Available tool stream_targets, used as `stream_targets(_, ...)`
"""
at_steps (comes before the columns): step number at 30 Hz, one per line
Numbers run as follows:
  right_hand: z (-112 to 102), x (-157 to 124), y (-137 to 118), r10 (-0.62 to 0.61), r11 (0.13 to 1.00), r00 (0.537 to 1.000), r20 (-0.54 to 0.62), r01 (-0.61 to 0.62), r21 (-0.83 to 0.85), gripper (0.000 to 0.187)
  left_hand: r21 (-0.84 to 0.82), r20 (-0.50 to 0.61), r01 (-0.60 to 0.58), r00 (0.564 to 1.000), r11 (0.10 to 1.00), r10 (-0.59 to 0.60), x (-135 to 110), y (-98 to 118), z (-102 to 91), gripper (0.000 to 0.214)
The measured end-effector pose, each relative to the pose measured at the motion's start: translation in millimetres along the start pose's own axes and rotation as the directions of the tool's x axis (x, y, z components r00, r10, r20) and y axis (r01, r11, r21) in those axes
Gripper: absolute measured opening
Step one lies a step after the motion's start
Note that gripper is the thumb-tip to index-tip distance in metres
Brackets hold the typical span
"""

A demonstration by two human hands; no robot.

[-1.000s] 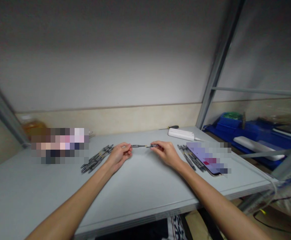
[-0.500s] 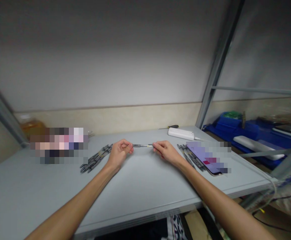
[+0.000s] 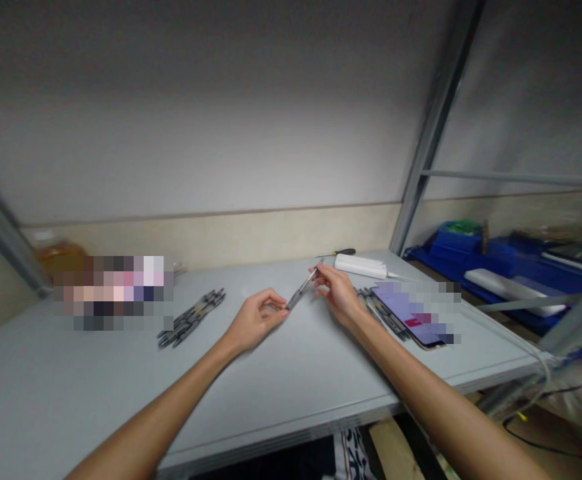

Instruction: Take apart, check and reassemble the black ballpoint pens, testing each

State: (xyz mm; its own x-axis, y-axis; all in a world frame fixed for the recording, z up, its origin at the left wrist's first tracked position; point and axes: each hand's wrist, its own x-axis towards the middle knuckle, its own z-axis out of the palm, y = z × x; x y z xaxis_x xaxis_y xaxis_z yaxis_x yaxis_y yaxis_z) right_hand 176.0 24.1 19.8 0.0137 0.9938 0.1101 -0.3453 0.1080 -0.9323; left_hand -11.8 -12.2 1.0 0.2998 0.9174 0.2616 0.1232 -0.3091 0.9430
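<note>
A slim pen [image 3: 299, 293] with a dark grip and a lighter, shiny upper part slants up to the right between my hands. My left hand [image 3: 255, 321] pinches its lower end between thumb and fingertips. Near the upper end, my right hand [image 3: 339, 292] holds the pen with its thumb and forefinger, the other fingers loosely curled. To the left of my left hand lies a bundle of similar dark pens [image 3: 193, 317]. More pens [image 3: 389, 319] lie beside my right forearm, alongside a phone [image 3: 395, 307] with a lilac screen.
A white power strip [image 3: 361, 267] with a cord and a screwdriver [image 3: 345, 253] lie at the back of the grey table [image 3: 281, 393]. A bottle of amber liquid [image 3: 61, 257] stands at the back left, by a pixelated patch. Metal posts [image 3: 423, 153] and blue trays [image 3: 501, 267] are on the right.
The pen has turned from level to a steep slant. My left hand has moved right and down with its end, while my right hand has shifted slightly up and right.
</note>
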Motion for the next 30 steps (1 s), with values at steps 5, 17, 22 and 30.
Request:
stream_targets(5, 9.3, -2.2, -19.3, 0.101, 0.940, 0.992, 0.076, -0.120, 0.319, 0.015, 0.126, 0.009, -0.054, 0.999, 0.991, 0.054, -0.9, 1.5, -2.0, 0.022)
stream_targets(17, 35.1, -8.0, -45.6, 0.261, 0.859, 0.894, 0.363, -0.387, 0.335, 0.036, 0.294, -0.081, -0.051, 0.994, 0.954, 0.078, 3.7, -6.4, -10.7, 0.012)
stream_targets(22, 37.7, -5.4, -48.8, 0.251, 0.869, 0.893, 0.373, -0.378, 0.320, 0.036, 0.303, -0.056, -0.046, 0.996, 0.952, 0.065, 3.4, -4.0, -11.0, 0.011)
stream_targets(30, 34.2, -3.4, -50.7, 0.291, 0.855, 0.900, 0.325, -0.397, 0.333, 0.039, 0.373, -0.140, 0.016, 0.989, 0.927, 0.039, 4.1, -6.3, -14.2, 0.016)
